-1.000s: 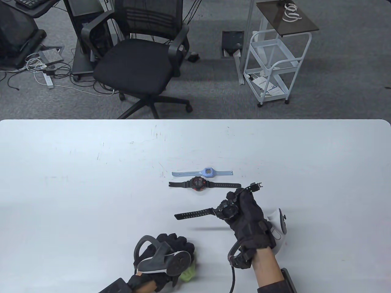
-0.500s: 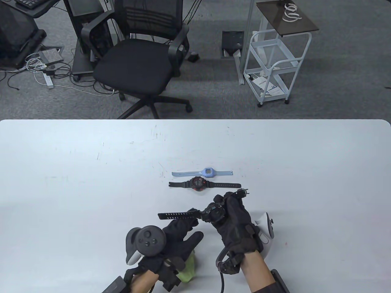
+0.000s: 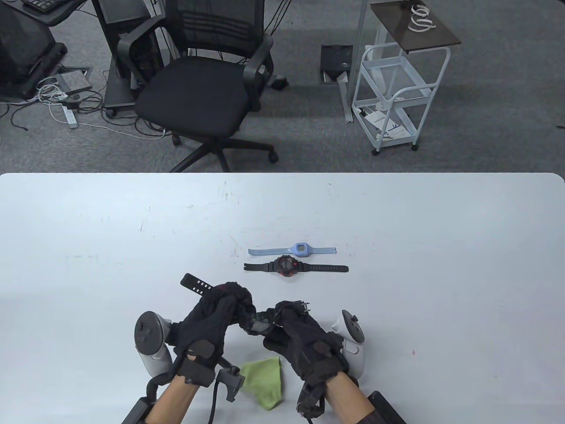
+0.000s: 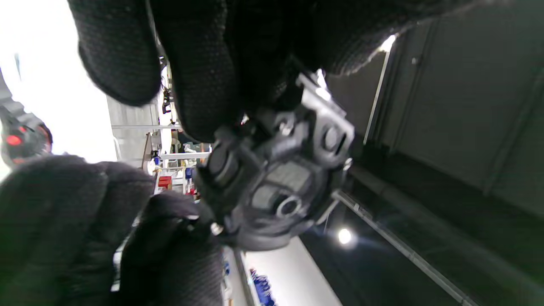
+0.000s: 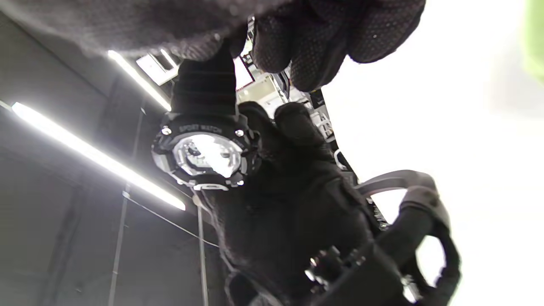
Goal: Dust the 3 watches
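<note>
Watch [image 3: 258, 321], black, bulky, "SPORT WATCH" on its bezel, pinched aloft between left hand [image 3: 216, 316] and right hand [image 3: 304, 338], fingers curled on it. Green cloth [image 3: 265, 380] lies near the table's [image 3: 88, 229] front edge, seemingly untouched; open tabletop to both sides.

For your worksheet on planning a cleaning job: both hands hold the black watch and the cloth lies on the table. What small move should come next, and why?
Probably the left hand should keep gripping the black watch while the right hand lets go and picks up the green cloth, since the cloth lies untouched below the hands and no dusting can begin without it.
</note>
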The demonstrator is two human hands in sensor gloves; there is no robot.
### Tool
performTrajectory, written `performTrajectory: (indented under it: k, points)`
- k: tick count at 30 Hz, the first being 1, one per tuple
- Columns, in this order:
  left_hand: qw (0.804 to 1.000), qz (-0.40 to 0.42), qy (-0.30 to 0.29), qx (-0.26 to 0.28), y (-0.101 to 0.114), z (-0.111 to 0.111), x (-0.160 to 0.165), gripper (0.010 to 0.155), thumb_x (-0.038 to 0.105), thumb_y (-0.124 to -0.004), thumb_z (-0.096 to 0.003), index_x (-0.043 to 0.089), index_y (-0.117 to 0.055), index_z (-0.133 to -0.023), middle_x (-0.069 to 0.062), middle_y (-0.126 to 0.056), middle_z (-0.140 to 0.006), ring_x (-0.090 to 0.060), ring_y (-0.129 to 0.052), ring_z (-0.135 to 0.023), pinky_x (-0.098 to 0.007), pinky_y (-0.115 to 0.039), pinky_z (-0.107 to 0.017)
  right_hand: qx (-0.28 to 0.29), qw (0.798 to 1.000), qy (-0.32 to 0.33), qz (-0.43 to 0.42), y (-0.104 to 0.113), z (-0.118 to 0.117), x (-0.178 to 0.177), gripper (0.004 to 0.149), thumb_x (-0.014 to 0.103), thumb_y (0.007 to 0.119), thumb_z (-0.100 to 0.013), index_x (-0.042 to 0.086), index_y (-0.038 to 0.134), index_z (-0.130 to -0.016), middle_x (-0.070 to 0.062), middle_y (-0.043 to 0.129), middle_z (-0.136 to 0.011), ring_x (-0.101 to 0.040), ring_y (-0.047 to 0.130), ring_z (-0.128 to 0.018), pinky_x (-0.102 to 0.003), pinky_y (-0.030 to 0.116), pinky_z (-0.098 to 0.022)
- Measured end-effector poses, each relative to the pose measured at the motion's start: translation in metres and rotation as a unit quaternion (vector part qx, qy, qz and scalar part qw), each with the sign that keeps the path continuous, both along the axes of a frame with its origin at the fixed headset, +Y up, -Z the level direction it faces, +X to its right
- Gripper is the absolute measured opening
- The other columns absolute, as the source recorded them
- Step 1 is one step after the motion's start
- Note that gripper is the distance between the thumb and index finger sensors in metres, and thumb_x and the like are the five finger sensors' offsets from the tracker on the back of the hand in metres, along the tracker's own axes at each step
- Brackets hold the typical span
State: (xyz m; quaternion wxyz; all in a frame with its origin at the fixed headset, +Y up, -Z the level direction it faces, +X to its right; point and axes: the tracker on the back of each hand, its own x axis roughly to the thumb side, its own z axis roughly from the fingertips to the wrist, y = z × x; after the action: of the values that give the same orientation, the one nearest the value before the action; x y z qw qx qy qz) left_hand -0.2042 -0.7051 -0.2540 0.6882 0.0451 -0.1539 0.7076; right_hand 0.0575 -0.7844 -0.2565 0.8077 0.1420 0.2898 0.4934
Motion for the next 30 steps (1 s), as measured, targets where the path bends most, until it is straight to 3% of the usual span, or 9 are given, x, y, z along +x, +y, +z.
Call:
performTrajectory:
  k: [5, 8, 11, 14, 16, 19, 26, 28, 30]
  points:
    - [0.997, -0.008, 0.083, 0.007, 0.014, 0.003, -0.026, 0.044, 0.037, -0.079, -0.0531, 0.011, -0.088, -0.087, -0.008, -0.106, -0.068, -0.027, -0.114, -0.047, -0.05, -0.094, -0.039, 0.043, 0.993, 0.052, 0.099, 0.007, -0.006, 0.004, 0.058, 0.049, 0.064, -0.071, 0.018, 0.041, -0.115, -0.017, 0.047, -0.116, -0.042, 0.064, -0.101, -0.064, 0.053, -0.072]
    - [0.99, -0.04, 0.136, 0.018, 0.022, 0.006, -0.05, 0.044, 0.037, -0.08, -0.053, 0.01, -0.088, -0.087, -0.008, -0.107, -0.066, -0.022, -0.116, -0.039, -0.046, -0.096, -0.034, 0.169, 0.955, 0.017, 0.241, 0.036, -0.012, 0.022, 0.06, 0.049, 0.064, -0.071, 0.018, 0.04, -0.116, -0.018, 0.044, -0.116, -0.044, 0.061, -0.102, -0.064, 0.053, -0.071]
    - [0.986, -0.046, 0.162, 0.007, 0.022, 0.008, -0.064, 0.044, 0.036, -0.081, -0.0526, 0.009, -0.089, -0.087, -0.009, -0.107, -0.065, -0.023, -0.115, -0.038, -0.046, -0.096, -0.034, 0.318, 0.853, 0.007, 0.413, 0.065, -0.01, 0.028, 0.049, 0.042, 0.065, -0.071, 0.026, 0.05, -0.115, -0.013, 0.047, -0.118, -0.042, 0.061, -0.104, -0.065, 0.053, -0.072]
    - [0.985, -0.032, 0.17, -0.021, 0.017, 0.007, -0.075, 0.044, 0.036, -0.08, -0.0525, 0.009, -0.089, -0.087, -0.009, -0.106, -0.064, -0.022, -0.115, -0.036, -0.046, -0.095, -0.032, 0.433, 0.692, 0.098, 0.569, 0.078, 0.001, 0.01, 0.044, 0.036, 0.069, -0.071, 0.034, 0.057, -0.113, -0.008, 0.049, -0.12, -0.039, 0.058, -0.108, -0.066, 0.052, -0.074]
    - [0.985, -0.021, 0.167, -0.041, 0.013, 0.005, -0.078, 0.044, 0.035, -0.08, -0.0524, 0.008, -0.089, -0.087, -0.01, -0.106, -0.064, -0.022, -0.114, -0.035, -0.045, -0.096, -0.031, 0.459, 0.62, 0.159, 0.616, 0.075, 0.009, -0.003, 0.045, 0.032, 0.072, -0.07, 0.039, 0.058, -0.113, -0.007, 0.047, -0.121, -0.038, 0.054, -0.111, -0.067, 0.05, -0.075]
    - [0.985, -0.015, 0.163, -0.059, 0.008, 0.003, -0.08, 0.044, 0.035, -0.081, -0.0523, 0.008, -0.089, -0.087, -0.01, -0.106, -0.063, -0.021, -0.114, -0.033, -0.045, -0.096, -0.03, 0.459, 0.559, 0.238, 0.648, 0.063, 0.017, -0.021, 0.055, 0.031, 0.078, -0.069, 0.046, 0.052, -0.115, -0.007, 0.036, -0.125, -0.038, 0.045, -0.114, -0.069, 0.046, -0.076]
    - [0.985, -0.034, 0.154, -0.077, 0.004, 0.0, -0.078, 0.044, 0.034, -0.08, -0.0522, 0.007, -0.088, -0.087, -0.01, -0.106, -0.063, -0.02, -0.114, -0.029, -0.043, -0.096, -0.027, 0.516, 0.483, 0.261, 0.658, 0.047, 0.027, -0.042, 0.065, 0.044, 0.088, -0.065, 0.047, 0.048, -0.117, -0.008, 0.031, -0.126, -0.037, 0.044, -0.115, -0.068, 0.046, -0.077]
    - [0.985, -0.037, 0.149, -0.081, 0.003, -0.001, -0.077, 0.044, 0.034, -0.08, -0.0521, 0.007, -0.088, -0.087, -0.01, -0.106, -0.062, -0.02, -0.114, -0.029, -0.043, -0.096, -0.027, 0.529, 0.485, 0.25, 0.651, 0.046, 0.027, -0.044, 0.054, 0.049, 0.086, -0.065, 0.043, 0.06, -0.112, -0.007, 0.04, -0.125, -0.036, 0.049, -0.113, -0.067, 0.048, -0.077]
    - [0.985, -0.041, 0.142, -0.085, 0.002, -0.001, -0.076, 0.044, 0.034, -0.08, -0.0521, 0.007, -0.088, -0.087, -0.01, -0.106, -0.062, -0.02, -0.114, -0.029, -0.043, -0.096, -0.027, 0.538, 0.512, 0.225, 0.63, 0.048, 0.025, -0.042, 0.042, 0.05, 0.081, -0.065, 0.038, 0.071, -0.105, -0.005, 0.05, -0.122, -0.035, 0.053, -0.112, -0.066, 0.049, -0.077]
